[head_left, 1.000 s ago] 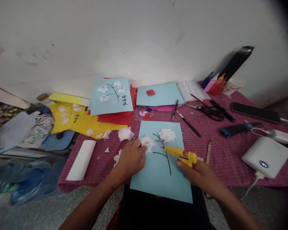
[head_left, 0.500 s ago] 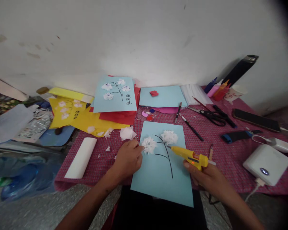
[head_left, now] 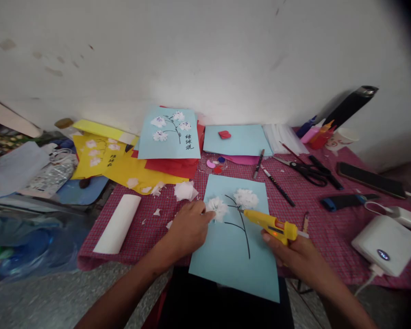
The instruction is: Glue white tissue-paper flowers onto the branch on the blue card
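Observation:
My right hand (head_left: 291, 253) is closed round a yellow hot glue gun (head_left: 272, 225) with a lit orange light. The gun's nozzle points left, over a black drawn stem (head_left: 245, 230) on a light blue sheet (head_left: 226, 269). On that sheet's left edge, my left hand (head_left: 192, 226) has its fingers curled, with a fingertip pressed onto a white paper flower (head_left: 218, 208). A second white paper flower (head_left: 245, 198) sits at the top right of the stem. Part of the left hand's grip is hidden from above.
A white paper roll (head_left: 118, 224) and white scraps (head_left: 185, 191) lie left. Behind stands a blue flower picture (head_left: 169, 146). To the right are scissors (head_left: 304, 171), a black marker (head_left: 277, 185), a white power box (head_left: 385, 244) and paint bottles (head_left: 320, 136).
My left fingertip has moved from the left flower's edge further onto it. My right hand and the glue gun keep nearly the same pose. The whole view has shifted slightly.

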Action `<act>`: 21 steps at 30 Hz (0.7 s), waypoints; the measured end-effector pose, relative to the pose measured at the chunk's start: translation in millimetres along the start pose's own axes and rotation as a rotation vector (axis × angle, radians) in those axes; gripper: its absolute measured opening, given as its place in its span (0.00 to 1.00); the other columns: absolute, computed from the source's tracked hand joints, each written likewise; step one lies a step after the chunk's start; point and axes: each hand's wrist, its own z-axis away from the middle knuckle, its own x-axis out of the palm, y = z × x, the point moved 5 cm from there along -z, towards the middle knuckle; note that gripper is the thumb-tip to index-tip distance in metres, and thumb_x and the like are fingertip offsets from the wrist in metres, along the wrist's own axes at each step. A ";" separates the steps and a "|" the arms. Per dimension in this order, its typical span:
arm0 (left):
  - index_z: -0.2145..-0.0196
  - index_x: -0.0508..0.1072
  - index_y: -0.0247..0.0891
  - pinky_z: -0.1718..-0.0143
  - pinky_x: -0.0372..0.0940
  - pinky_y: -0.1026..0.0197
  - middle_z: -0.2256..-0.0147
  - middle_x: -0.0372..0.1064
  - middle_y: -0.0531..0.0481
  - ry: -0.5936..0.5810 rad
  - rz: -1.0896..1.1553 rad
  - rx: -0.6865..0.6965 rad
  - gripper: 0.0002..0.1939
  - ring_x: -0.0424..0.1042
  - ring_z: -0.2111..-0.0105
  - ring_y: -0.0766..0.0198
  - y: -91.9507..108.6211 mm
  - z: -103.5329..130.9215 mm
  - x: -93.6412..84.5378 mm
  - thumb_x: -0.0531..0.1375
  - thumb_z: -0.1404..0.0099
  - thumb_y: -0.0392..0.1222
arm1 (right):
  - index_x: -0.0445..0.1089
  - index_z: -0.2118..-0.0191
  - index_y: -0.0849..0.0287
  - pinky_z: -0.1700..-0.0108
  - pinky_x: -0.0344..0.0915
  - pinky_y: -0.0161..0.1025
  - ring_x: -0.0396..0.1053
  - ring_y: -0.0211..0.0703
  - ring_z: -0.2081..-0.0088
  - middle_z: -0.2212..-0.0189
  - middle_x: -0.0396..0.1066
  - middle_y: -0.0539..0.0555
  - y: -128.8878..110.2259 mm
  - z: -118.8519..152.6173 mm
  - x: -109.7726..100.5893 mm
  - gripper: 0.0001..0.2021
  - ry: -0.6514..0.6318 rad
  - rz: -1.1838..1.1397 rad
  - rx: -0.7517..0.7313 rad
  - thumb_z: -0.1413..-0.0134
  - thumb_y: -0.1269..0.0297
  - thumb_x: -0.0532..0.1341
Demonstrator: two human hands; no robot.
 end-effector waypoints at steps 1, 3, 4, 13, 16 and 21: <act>0.56 0.74 0.40 0.60 0.63 0.55 0.63 0.66 0.45 0.026 0.032 -0.006 0.14 0.65 0.63 0.57 -10.1 6.6 -6.1 0.53 0.36 0.31 | 0.67 0.68 0.58 0.77 0.56 0.36 0.58 0.38 0.78 0.80 0.59 0.47 0.1 0.8 -0.5 0.19 0.002 -0.012 0.007 0.40 0.45 0.56; 0.53 0.73 0.39 0.59 0.63 0.56 0.62 0.68 0.46 0.174 0.084 -0.113 0.15 0.66 0.62 0.58 -40.7 22.2 -24.5 0.51 0.33 0.32 | 0.68 0.68 0.58 0.77 0.56 0.35 0.57 0.38 0.78 0.80 0.59 0.47 0.4 2.2 -1.5 0.19 0.000 -0.036 0.012 0.40 0.45 0.57; 0.52 0.72 0.39 0.56 0.63 0.55 0.60 0.69 0.45 0.269 0.106 -0.170 0.15 0.67 0.59 0.58 -57.1 30.8 -34.3 0.51 0.32 0.33 | 0.68 0.68 0.58 0.77 0.56 0.35 0.57 0.38 0.78 0.81 0.59 0.47 1.0 2.6 -1.8 0.19 -0.005 -0.045 0.014 0.40 0.45 0.57; 0.62 0.74 0.39 0.59 0.63 0.59 0.65 0.71 0.50 0.142 0.265 -0.210 0.06 0.70 0.62 0.61 -72.4 38.6 -18.6 0.57 0.34 0.40 | 0.68 0.67 0.59 0.80 0.54 0.35 0.57 0.37 0.81 0.83 0.60 0.47 8.4 2.5 9.6 0.22 -0.039 -0.074 0.092 0.41 0.42 0.56; 0.58 0.73 0.39 0.57 0.64 0.57 0.62 0.71 0.47 0.070 0.174 -0.151 0.11 0.70 0.59 0.57 -50.5 21.0 -8.8 0.60 0.36 0.45 | 0.67 0.69 0.58 0.80 0.53 0.35 0.55 0.36 0.81 0.83 0.58 0.46 3.2 5.0 11.2 0.21 -0.048 -0.077 0.084 0.41 0.43 0.56; 0.65 0.73 0.38 0.62 0.64 0.58 0.64 0.70 0.46 -0.064 0.051 -0.135 0.08 0.70 0.64 0.57 -38.1 0.2 3.2 0.56 0.35 0.43 | 0.66 0.71 0.57 0.78 0.55 0.35 0.58 0.38 0.79 0.82 0.60 0.47 -12.9 0.5 0.0 0.20 -0.046 0.003 0.018 0.41 0.44 0.57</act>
